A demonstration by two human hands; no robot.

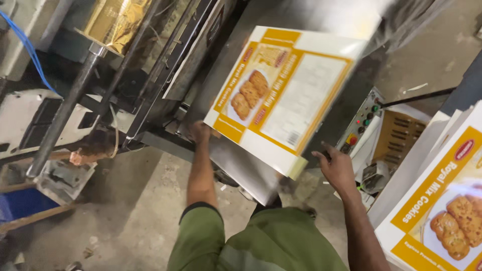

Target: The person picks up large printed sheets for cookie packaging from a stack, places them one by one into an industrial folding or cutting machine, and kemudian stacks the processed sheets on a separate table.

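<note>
Your left hand (200, 131), at centre frame, has its fingers closed on the lower left corner of a flat white and orange carton sheet (281, 95) printed with cookies, tilted across the upper middle. Your right hand (337, 168) hangs just below its lower right corner, fingers loosely curled; whether it touches, you cannot tell. A stack of like sheets (437, 200) fills the lower right. Below lies a stained concrete floor (135, 211).

2 hands (201, 131) (337, 168), 1 carton sheet (283, 95), 1 stack of sheets (442, 200).
</note>
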